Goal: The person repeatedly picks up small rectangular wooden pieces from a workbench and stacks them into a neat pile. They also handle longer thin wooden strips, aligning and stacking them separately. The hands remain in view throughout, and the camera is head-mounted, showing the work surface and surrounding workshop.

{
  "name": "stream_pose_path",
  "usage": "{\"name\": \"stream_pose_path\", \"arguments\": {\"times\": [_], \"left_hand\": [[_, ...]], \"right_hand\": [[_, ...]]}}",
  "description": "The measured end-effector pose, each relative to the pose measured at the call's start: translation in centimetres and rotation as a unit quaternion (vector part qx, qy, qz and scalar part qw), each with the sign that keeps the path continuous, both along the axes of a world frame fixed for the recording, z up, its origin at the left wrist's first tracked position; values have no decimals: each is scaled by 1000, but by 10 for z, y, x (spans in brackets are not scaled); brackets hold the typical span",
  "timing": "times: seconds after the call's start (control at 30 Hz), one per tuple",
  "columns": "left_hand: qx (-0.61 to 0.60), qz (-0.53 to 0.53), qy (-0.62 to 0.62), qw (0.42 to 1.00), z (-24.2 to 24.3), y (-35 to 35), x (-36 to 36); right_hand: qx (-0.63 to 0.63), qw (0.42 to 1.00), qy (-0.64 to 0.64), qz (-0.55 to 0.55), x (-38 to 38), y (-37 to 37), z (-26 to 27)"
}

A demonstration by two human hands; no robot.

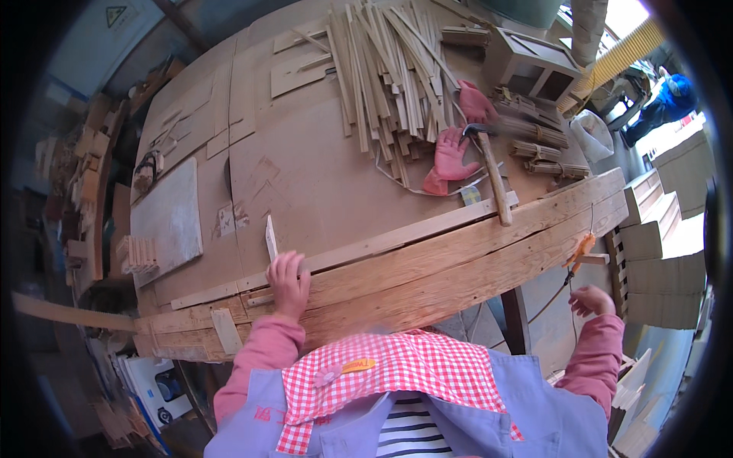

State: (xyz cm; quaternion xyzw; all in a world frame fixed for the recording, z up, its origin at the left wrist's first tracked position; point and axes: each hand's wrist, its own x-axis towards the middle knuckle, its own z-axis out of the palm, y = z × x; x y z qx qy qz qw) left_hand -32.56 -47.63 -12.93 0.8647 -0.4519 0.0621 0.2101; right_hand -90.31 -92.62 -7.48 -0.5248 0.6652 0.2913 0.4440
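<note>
My left hand (288, 286) rests on the near edge of the wooden workbench (395, 286), its fingers curled at the base of a short, pale wooden strip (271, 237) that sticks up past them. Whether the fingers grip the strip cannot be told. Off the bench's right end, my right hand (592, 300) hangs in the air with loosely bent fingers and nothing visible in it. Just above that hand, an orange air blow gun (584, 247) with a hose hangs by the bench end. A claw hammer (495, 177) lies with its wooden handle across the long batten (401, 236).
Pink gloves (449, 157) lie beside a heap of thin wooden strips (389, 80). Tied strip bundles (538, 131) and a small wooden cabinet (535, 68) stand at the right back. Boards (172, 217) lie on the left. A person in blue (667, 103) is farther off.
</note>
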Motion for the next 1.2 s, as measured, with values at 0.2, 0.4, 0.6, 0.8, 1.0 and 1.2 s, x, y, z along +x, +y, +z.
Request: {"name": "stream_pose_path", "arguments": {"times": [0.2,0.4,0.6,0.8,1.0,1.2], "left_hand": [[40,25,65,997,-14,-56,1],[33,65,42,996,-11,-59,-7],[17,67,55,996,-13,-59,-4],[13,59,46,997,-13,-57,-4],[14,49,36,998,-4,-62,-3],[-43,58,259,963,-28,-126,51]], "right_hand": [[-119,878,-444,135,228,7,75],[-325,804,-472,156,464,-4,-3],[-424,837,-160,307,557,-30,-26],[-307,900,-155,266,572,-46,-18],[-206,923,-315,80,576,-64,-18],[-137,855,-486,-117,569,-72,-3]]}}
